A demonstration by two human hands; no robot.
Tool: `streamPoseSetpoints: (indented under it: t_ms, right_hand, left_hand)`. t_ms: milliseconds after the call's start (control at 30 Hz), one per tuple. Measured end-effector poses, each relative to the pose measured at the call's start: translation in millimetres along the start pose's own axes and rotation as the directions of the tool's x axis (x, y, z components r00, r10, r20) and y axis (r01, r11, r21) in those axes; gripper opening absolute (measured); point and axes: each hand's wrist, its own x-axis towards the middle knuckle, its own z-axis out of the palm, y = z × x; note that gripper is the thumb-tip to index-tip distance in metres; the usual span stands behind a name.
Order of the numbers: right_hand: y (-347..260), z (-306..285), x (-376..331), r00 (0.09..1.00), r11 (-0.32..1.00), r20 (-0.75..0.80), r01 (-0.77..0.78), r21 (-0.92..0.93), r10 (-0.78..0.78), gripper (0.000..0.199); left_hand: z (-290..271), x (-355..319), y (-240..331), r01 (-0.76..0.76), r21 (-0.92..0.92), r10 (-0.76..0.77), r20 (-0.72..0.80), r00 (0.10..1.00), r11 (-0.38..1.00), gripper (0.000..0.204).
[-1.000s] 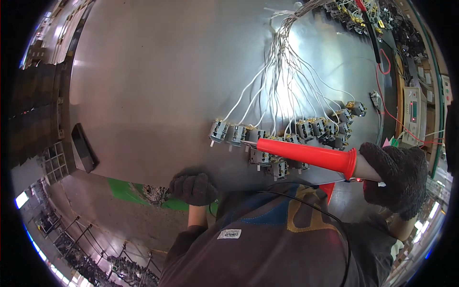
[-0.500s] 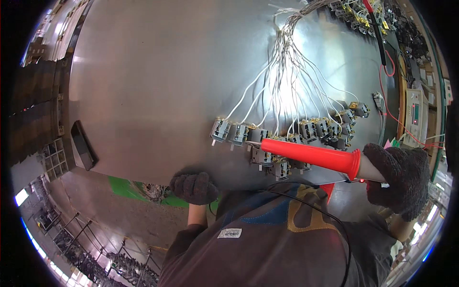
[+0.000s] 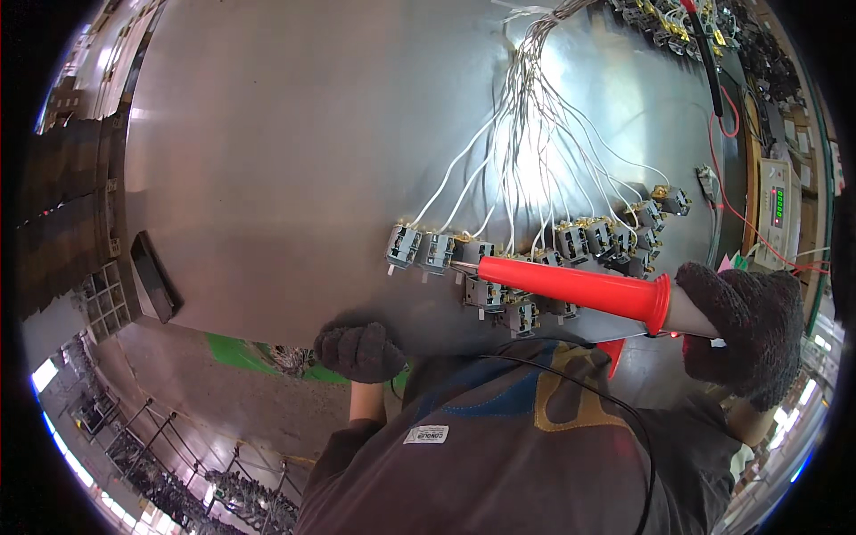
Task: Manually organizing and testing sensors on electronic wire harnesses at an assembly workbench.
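Observation:
My right hand [image 3: 744, 334], in a dark knitted glove, is closed round the grey grip of a red test probe [image 3: 571, 290]. The thin metal tip of the probe reaches left to the lower right of a grey switch-like part [image 3: 437, 253]; whether it touches is too small to tell. Several similar grey parts [image 3: 522, 316] lie in a loose cluster, many with white wires [image 3: 522, 116] that gather into a bundle at the top. My left hand [image 3: 359, 351], gloved too, rests curled at the table's near edge; anything inside its fingers is hidden.
On the metal tabletop [image 3: 267, 160], a black flat object [image 3: 154, 276] lies at the left edge. A meter box [image 3: 777, 209] with a lit green display stands at the right, a red lead [image 3: 727, 209] beside it. More wired parts [image 3: 682, 27] are piled at the far right.
The meter's display now shows bright green digits, where it looked dim before. The view has shifted slightly; both hands and the probe stay nearly in place.

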Motion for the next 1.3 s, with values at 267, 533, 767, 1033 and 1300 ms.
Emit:
streamPoseSetpoints:
  t_ms: [267, 533, 767, 1033, 1300]
  right_hand:
    - [-93.1, -11.8, 117.8, 1.000, 1.000, -0.025, -0.012, -0.004, 0.011, 0.076]
    - [-111.9, -25.2, 139.5, 0.999, 0.999, -0.035, 0.008, -0.035, -0.010, 0.077]
    - [-119.3, -22.6, 153.0, 0.997, 0.984, 0.067, 0.056, -0.170, -0.045, 0.081]
    - [-102.7, -14.9, 133.6, 0.996, 0.982, 0.079, 0.066, -0.179, -0.052, 0.080]
    - [-116.5, -10.8, 150.9, 0.998, 0.988, -0.018, 0.061, -0.145, -0.064, 0.080]
  left_hand:
    - [3.1, -2.1, -3.3, 0.018, -0.015, -0.018, -0.010, 1.000, 1.000, 0.015]
    - [-5.5, 2.5, -8.0, 0.018, 0.007, -0.018, -0.019, 1.000, 1.000, 0.016]
    - [-8.8, 8.2, -9.3, 0.014, 0.051, -0.012, -0.039, 0.999, 0.999, 0.012]
    - [-5.7, 22.8, -5.3, -0.011, 0.065, 0.017, -0.106, 0.994, 0.998, 0.008]
    - [-14.0, 16.2, -24.7, -0.010, 0.142, 0.015, -0.030, 0.999, 0.990, 0.006]
